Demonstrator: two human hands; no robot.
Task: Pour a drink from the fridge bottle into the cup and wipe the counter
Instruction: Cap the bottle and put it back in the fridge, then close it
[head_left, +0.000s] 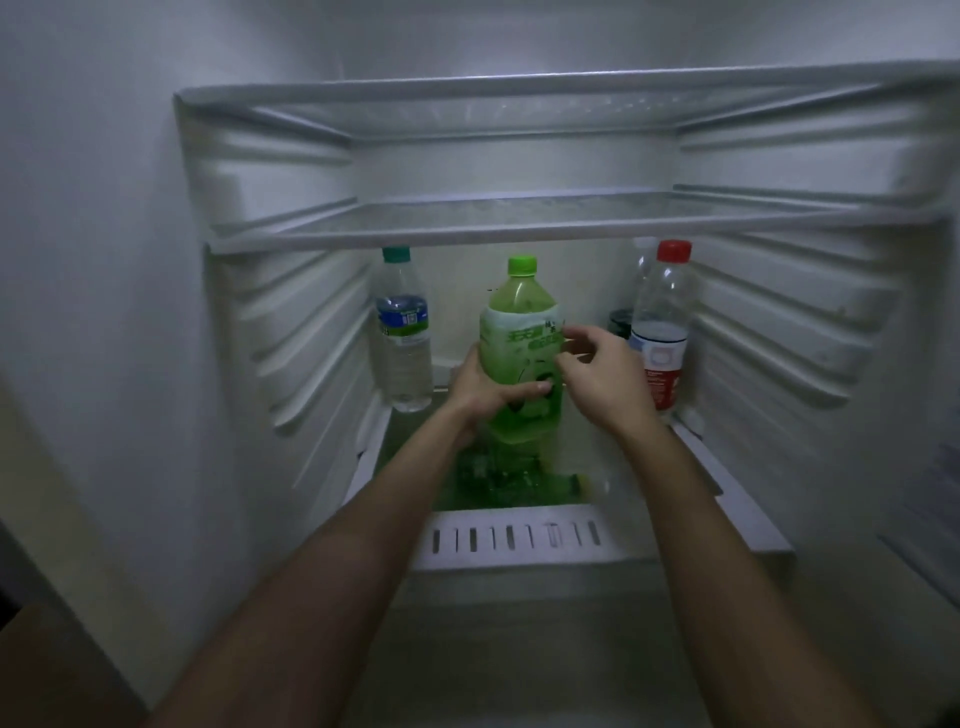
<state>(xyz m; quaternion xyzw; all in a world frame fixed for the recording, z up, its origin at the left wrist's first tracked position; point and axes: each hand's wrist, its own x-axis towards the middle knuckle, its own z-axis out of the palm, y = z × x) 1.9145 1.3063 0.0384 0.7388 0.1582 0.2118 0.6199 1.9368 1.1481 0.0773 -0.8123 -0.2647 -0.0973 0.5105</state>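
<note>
Surroundings: to the left of your left hand (480, 389), a clear water bottle (402, 338) with a teal cap stands upright, well apart from your fingers. To the right of your right hand (605, 376), a red-capped bottle (662, 332) stands upright close beside your knuckles. A dark bottle (619, 322) sits just behind it, mostly hidden. A glass shelf (519, 228) runs across above both hands.

Task item: the green bottle (519, 322) stands upright between your two hands, at the middle of the lower fridge shelf. Your left hand grasps its left side at the label, with the thumb laid across the front. Your right hand sits at the bottle's right edge with its fingers loosely curled. Whether those fingers touch the bottle cannot be told, so the state of that hand cannot be told. Whether the base rests on the shelf is also unclear, as it blends into a green reflection.

Clearance: the green cap (521, 265) sits just under the front lip of the glass shelf. The gap to the left of your left hand is wider than the gap to the right of your right hand. Towards you, past your wrists, the lower shelf ends in a white slotted strip (514, 538). The ribbed side walls (301, 332) stand well apart from both forearms.
</note>
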